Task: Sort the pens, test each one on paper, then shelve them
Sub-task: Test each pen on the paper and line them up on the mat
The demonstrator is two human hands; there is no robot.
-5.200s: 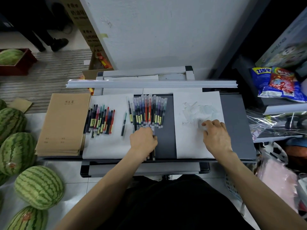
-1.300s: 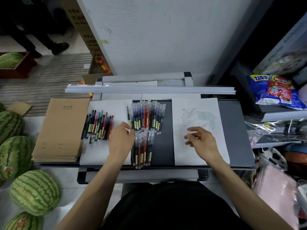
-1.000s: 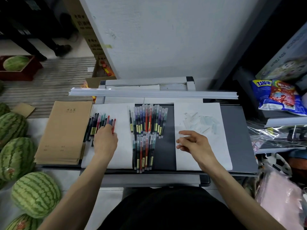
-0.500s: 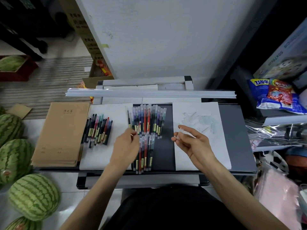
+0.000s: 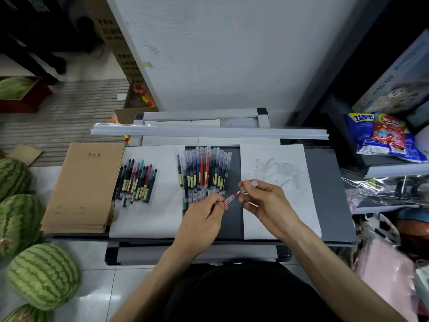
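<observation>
My left hand [image 5: 202, 219] grips a red pen [image 5: 231, 198] by its barrel, tip pointing right. My right hand [image 5: 264, 201] pinches a clear pen cap [image 5: 249, 185] right at that tip. Both hands hover over the dark grey table [image 5: 325, 194]. A row of capped coloured pens [image 5: 204, 168] lies at the table's middle, with a second short row [image 5: 195, 197] below it, partly hidden by my left hand. Another bunch of pens [image 5: 137, 181] rests on the left white sheet [image 5: 148, 217]. The scribbled test paper [image 5: 278, 168] lies to the right.
A stack of brown notebooks [image 5: 86, 187] sits at the table's left end. A long white rail [image 5: 209, 132] runs along the back. Several watermelons [image 5: 44, 275] lie on the floor at left. Snack bags [image 5: 383, 135] and shelves crowd the right side.
My left hand went to the left bunch, took a red pen and carried it right to the middle. My right hand, holding a clear cap, rose off the test paper to meet it.
</observation>
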